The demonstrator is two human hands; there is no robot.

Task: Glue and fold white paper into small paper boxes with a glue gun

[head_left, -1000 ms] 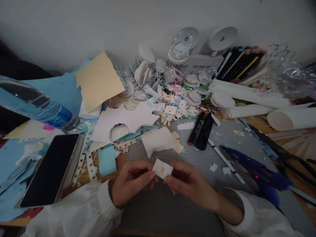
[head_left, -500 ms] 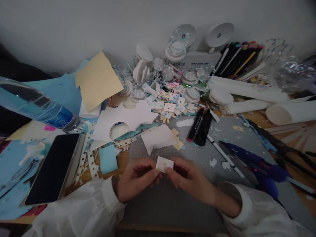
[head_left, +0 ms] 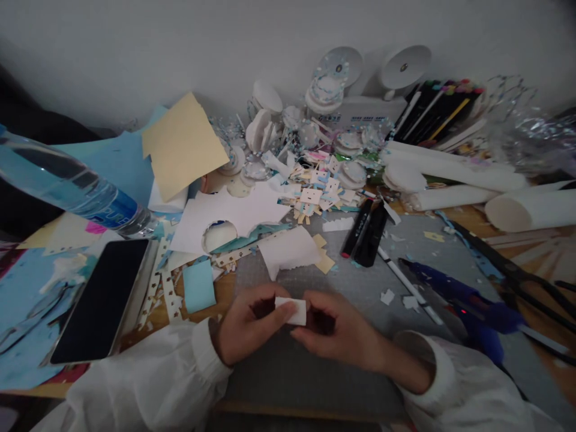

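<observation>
- Your left hand (head_left: 252, 321) and your right hand (head_left: 342, 333) both pinch one small white paper piece (head_left: 292, 310) between thumb and fingers, just above the grey cutting mat (head_left: 315, 372), near to your body.
- For a clean fold, I think you should keep the two edges of the piece aligned and press with the fingertips along one line only, not with the whole hand.
- Hold it low over the mat, so that it falls on a bare place if it slips, and not into the scraps.
- Count: one paper piece is in your hands; two black markers (head_left: 364, 234) lie together on the mat, well apart from your hands.
- One phone (head_left: 101, 309) lies at the left, and one water bottle (head_left: 72, 192) is behind it.
- One blue glue gun (head_left: 459, 294) lies at the right.
- The little cut-out faces (head_left: 315, 198) make a heap; I cannot count them exactly.
</observation>
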